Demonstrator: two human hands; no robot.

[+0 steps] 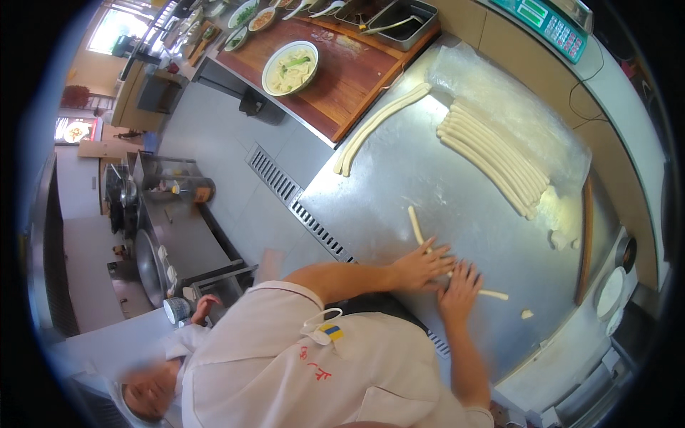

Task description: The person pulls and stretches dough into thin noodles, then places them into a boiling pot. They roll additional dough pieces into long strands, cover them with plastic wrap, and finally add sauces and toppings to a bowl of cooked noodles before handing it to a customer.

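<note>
Both my hands lie flat on a thin dough rope (pixel 493 294) on the steel worktop (pixel 396 187). My left hand (pixel 425 266) covers its middle part, fingers spread, with one end sticking out beyond it. Beside it, my right hand (pixel 460 291) rests palm down, the other end of the rope showing past its fingers. A small dough scrap (pixel 527 314) lies near that end. Further up are two long dough strips (pixel 382 125) side by side and a row of several thick dough ropes (pixel 492 158), next to a plastic sheet (pixel 508 101).
A wooden rolling pin (pixel 585 241) lies along the right side near flour and dough bits (pixel 559 239). A bowl of food (pixel 290 68) stands on the wooden board (pixel 348 80), with metal trays behind. A green scale (pixel 540 24) is at top right. Another person's hand (pixel 203 309) shows lower left.
</note>
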